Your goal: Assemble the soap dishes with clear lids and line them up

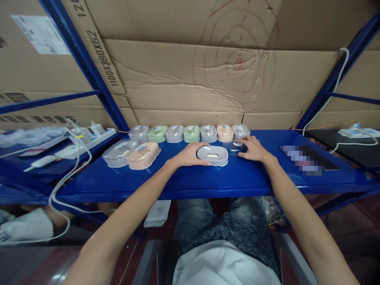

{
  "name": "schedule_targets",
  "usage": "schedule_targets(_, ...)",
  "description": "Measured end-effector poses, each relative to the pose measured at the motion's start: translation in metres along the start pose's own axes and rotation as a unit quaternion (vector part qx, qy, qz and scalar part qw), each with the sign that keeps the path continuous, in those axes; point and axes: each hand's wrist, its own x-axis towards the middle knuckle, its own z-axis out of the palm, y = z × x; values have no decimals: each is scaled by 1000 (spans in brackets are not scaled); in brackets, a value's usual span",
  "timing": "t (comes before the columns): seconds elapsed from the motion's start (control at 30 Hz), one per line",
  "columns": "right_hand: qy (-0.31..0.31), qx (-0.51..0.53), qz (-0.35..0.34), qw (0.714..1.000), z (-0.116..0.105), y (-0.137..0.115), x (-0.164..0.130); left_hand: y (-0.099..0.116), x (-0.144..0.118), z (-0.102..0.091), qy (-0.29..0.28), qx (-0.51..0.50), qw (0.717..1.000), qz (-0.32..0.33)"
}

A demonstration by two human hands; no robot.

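A grey oval box (218, 151) with a small pale piece in the middle of its top sits on the blue table in front of me. My left hand (190, 154) grips its left end, thumb at the near edge and fingers round the far side. To the right of it, a clear lid (233, 148) with a round label lies low on the table. My right hand (254, 149) has thumb and fingers closed about the lid's right side. The lid lies beside the grey box; whether they touch, I cannot tell.
Several lidded boxes in grey, green and peach, such as a green box (191, 133), line the back of the blue table (190, 184). A peach box (144, 155) and a clear-lidded box (117, 153) stand left. A dark flat item (329, 162) lies right. White cables (56, 190) hang left.
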Motion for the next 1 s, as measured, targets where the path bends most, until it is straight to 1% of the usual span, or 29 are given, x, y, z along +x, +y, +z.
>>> schedule_targets(0.13, 41, 18, -15, 999, 9, 1, 3, -1, 0, 1, 1, 2, 1000, 2)
schedule_targets(0.27, 49, 27, -19, 998, 14, 6, 4, -5, 1, 4, 5, 8, 1000, 2)
schedule_targets(0.37, 58, 46, -14, 997, 11, 5, 3, -5, 1, 4, -2, 14, 1000, -1)
schedule_targets(0.43, 80, 77, -27, 993, 7, -2, 2, -4, 0, 3, -12, 18, 1000, -4)
schedule_targets(0.47, 97, 97, -44, 990, 5, -8, 1, -3, 0, 2, -18, 19, 1000, -6)
schedule_targets(0.53, 131, 140, -96, 977, 3, -26, -1, -3, -1, 2, -25, 20, 999, -8)
schedule_targets(0.6, 146, 173, -149, 963, 5, -47, -3, -5, -2, 2, -29, 17, 999, -7)
schedule_targets(0.67, 130, 189, -192, 954, 11, -66, -5, -7, -2, 3, -27, 9, 1000, -4)
schedule_targets(0.77, 98, 157, -243, 952, 19, -85, -7, -11, -2, 5, -18, -3, 1000, 1)
schedule_targets(0.87, 91, 112, -256, 956, 24, -88, -7, -11, -2, 5, -12, -9, 1000, 0)
schedule_targets(1.0, 92, 98, -246, 960, 27, -85, -5, -7, -1, 3, -19, -11, 1000, -6)
